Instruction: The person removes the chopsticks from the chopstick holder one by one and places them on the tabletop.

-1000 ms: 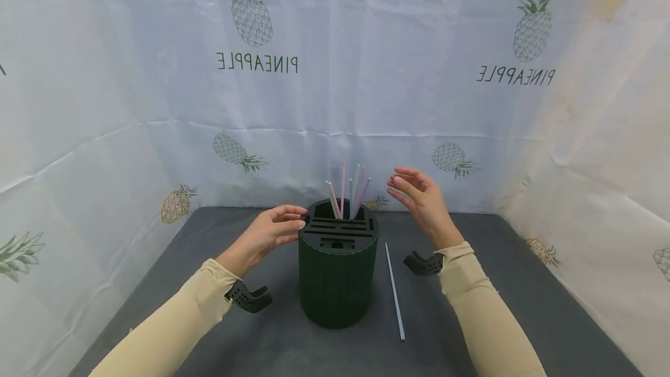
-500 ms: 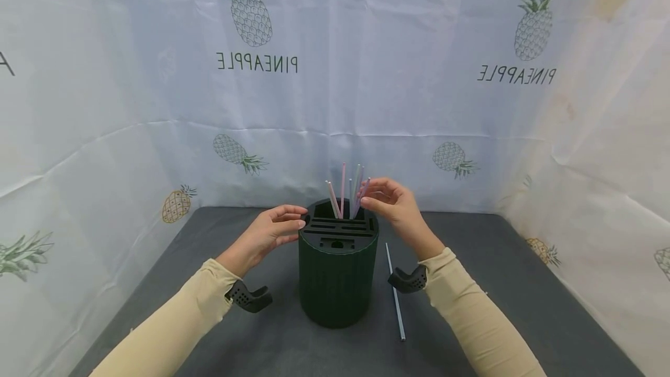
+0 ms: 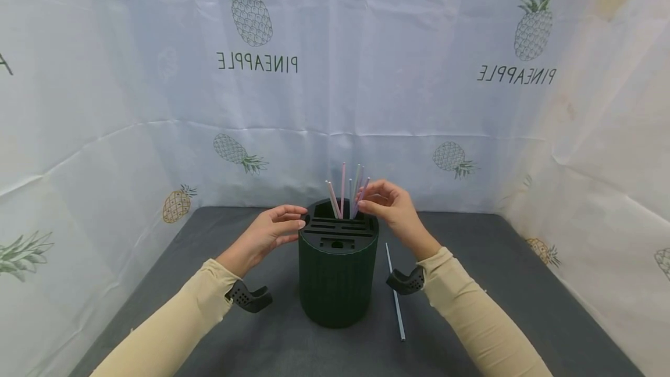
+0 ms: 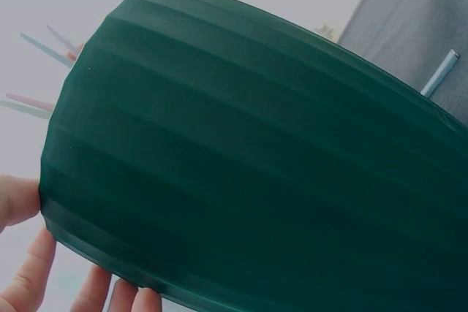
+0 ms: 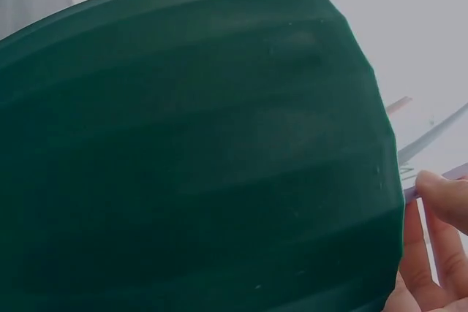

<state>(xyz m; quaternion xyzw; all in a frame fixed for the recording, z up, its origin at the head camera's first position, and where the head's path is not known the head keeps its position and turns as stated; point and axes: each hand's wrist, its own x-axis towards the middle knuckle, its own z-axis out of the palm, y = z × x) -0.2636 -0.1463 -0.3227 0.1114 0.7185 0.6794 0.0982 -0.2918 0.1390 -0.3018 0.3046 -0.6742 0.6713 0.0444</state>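
Observation:
A dark green ribbed holder (image 3: 337, 284) stands mid-table with several pastel straws (image 3: 342, 188) upright in its back opening. My left hand (image 3: 293, 220) rests with fairly straight fingers against the holder's upper left rim; in the left wrist view its fingertips (image 4: 33, 275) lie along the rim of the holder (image 4: 256, 166). At the holder's top right, my right hand (image 3: 366, 202) pinches the purple straw (image 3: 362, 189). The right wrist view shows the fingers (image 5: 446, 191) on that straw (image 5: 411, 192) beside the holder (image 5: 197, 151). A light blue straw (image 3: 395, 298) lies on the table to the holder's right.
The dark grey tabletop (image 3: 523, 284) is enclosed at the back and both sides by white pineapple-print cloth (image 3: 335, 92). Slots and a small opening (image 3: 337, 231) cover the front part of the holder's top.
My right hand moved left from open in the air to the straws and closed its fingertips on the purple one. The left hand and holder stayed put.

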